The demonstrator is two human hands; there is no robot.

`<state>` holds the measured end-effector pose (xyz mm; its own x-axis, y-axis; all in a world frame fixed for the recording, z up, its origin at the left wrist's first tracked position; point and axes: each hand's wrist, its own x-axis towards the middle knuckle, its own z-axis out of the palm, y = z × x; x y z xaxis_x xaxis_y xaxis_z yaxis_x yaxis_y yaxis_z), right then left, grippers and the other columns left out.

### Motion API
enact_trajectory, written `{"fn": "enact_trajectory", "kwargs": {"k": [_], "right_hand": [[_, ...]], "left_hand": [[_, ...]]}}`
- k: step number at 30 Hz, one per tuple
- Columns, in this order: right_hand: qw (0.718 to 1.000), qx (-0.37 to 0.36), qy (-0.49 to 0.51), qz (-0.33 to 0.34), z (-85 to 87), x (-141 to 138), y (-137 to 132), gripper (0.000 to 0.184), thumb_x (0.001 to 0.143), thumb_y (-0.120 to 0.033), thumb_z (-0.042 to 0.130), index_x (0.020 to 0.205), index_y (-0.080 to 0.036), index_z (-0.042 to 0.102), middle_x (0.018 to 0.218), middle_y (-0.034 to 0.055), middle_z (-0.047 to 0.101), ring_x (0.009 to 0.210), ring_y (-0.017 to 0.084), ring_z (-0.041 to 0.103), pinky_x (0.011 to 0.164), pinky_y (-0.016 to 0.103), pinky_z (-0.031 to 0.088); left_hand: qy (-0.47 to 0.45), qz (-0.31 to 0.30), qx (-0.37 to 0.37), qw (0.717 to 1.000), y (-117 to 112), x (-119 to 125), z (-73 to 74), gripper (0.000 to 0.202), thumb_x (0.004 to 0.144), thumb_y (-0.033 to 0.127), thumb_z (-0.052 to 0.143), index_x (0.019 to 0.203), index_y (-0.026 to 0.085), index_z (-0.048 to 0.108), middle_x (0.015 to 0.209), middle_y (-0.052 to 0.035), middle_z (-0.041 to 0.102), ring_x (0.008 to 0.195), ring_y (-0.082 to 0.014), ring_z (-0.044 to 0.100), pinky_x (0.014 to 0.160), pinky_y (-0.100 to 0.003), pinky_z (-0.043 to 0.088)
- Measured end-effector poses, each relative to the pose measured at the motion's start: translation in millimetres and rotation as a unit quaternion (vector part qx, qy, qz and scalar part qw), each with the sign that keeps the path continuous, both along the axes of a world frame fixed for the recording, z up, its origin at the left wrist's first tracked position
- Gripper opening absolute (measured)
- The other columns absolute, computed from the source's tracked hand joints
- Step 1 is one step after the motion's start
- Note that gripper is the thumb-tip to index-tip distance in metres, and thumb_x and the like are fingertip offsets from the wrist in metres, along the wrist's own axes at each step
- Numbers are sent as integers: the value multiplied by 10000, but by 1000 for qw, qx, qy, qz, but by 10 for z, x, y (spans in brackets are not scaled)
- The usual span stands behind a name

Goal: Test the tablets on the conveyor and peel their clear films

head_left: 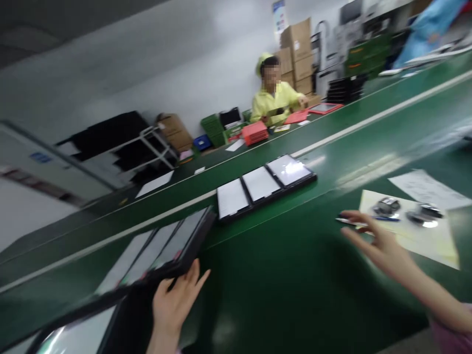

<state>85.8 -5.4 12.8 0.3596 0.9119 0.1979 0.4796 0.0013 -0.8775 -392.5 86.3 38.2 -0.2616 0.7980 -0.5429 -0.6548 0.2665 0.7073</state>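
Note:
My left hand (179,297) is at the near edge of a black tray (202,231) holding flat, light-faced panels (165,248). Its fingers are spread; whether they touch the tray I cannot tell. On the right, my right hand (383,248) hovers with thumb and forefinger apart, by a slim white-and-blue pen (385,219). The pen passes partly behind the fingers. Beneath it lies a pale yellow sheet (416,241) bearing two shiny metallic objects, one a roundish piece (387,206) and the other a blurred piece (426,212).
Another black tray (267,191) with three white-faced panels sits ahead on the green bench (265,275). More panels (79,332) are at lower left. A white printed paper (429,189) lies right. Across the bench, a person in yellow (275,101) works beside red cases (255,132).

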Motion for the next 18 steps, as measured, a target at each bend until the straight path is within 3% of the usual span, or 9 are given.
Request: {"fn": "enact_trajectory", "kwargs": {"k": [2,4,7,9,11,14,18], "right_hand": [[974,-50,108,194,-35,-695,260,739,801,-865,621,1181,-236,705,1063,147,750,1029,341,732,867,482,621],[922,-96,198,318,-76,-1395,519,806,821,-904,562,1246,-231,690,1070,144,757,1033,306,743,876,457,625],[863,-144,299,380,-119,-2203,865,948,924,-926,154,1324,-209,627,1065,167,744,1038,284,744,880,487,617],[846,-157,346,375,-136,-2481,1010,1029,914,-881,-58,1327,-209,602,1057,174,732,1023,290,742,878,512,611],[838,-164,376,360,-151,-2540,1045,1027,901,-877,-82,1299,-223,603,1050,173,727,1000,308,740,860,521,613],[833,-176,399,341,-182,-2317,905,949,911,-888,-1,1254,-256,618,1019,158,736,951,326,746,796,514,625],[831,-197,411,320,-244,-1774,546,935,900,-896,23,1228,-289,654,961,141,751,914,341,756,746,520,636]], "left_hand": [[-54,3,-10,998,-84,127,30,110,685,190,539,746,207,628,919,-97,759,1022,-267,743,1194,-753,344],[-96,-41,5,994,-178,217,-9,65,677,182,530,638,206,577,888,-97,763,1020,-266,737,1183,-777,319],[-138,-126,45,981,-388,364,-186,103,670,190,547,678,206,649,907,-79,767,1110,-283,705,1174,-747,338],[-148,-160,52,975,-544,488,-346,194,648,172,565,772,200,712,954,-76,766,1144,-300,687,1151,-721,374],[-151,-188,44,970,-662,578,-506,278,606,129,576,829,172,738,986,-101,762,1114,-319,690,1120,-701,404],[-146,-194,42,969,-704,496,-681,324,537,96,574,819,141,729,925,-121,748,968,-303,706,1075,-636,451],[-129,-61,72,987,-499,-44,-699,189,576,187,573,744,194,659,786,-58,692,806,-203,685,950,-394,549]]}}
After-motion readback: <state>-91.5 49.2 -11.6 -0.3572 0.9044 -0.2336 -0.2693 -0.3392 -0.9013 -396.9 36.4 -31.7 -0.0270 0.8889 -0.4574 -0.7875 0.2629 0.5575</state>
